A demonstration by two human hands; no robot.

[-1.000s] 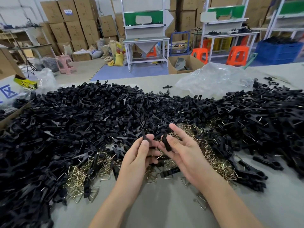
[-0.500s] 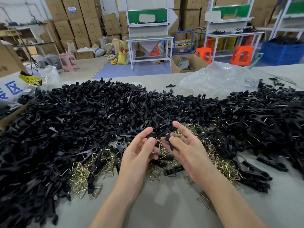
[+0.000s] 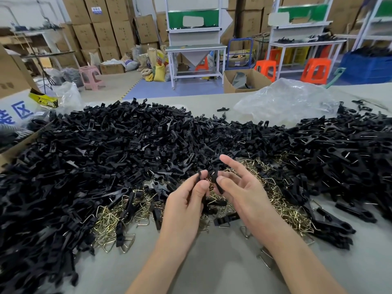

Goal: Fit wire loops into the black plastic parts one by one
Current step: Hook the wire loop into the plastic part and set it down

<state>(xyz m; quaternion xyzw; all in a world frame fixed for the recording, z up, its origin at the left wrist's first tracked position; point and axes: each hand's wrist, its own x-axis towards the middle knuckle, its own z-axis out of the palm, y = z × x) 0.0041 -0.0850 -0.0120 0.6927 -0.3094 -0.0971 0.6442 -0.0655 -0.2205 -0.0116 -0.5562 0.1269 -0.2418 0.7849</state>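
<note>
My left hand [image 3: 186,200] pinches a small black plastic part [image 3: 198,177] between thumb and fingers. My right hand [image 3: 239,187] holds a second black plastic part [image 3: 215,177] under its thumb, with the index finger stretched out above. The two parts nearly touch, held above a heap of brass-coloured wire loops [image 3: 282,200]. A huge pile of black plastic parts [image 3: 106,149] covers the table behind and to both sides. Whether a wire loop sits between the held parts is hidden by my fingers.
The grey table [image 3: 222,262] shows bare surface near me, with a few loose wire loops [image 3: 265,257] on it. A crumpled clear plastic bag [image 3: 286,100] lies at the back right. A cardboard box [image 3: 12,149] stands at the left edge. Shelves, stools and stacked boxes fill the background.
Both hands rose slightly and drew the two black parts closer together. My right index finger now stretches out more.
</note>
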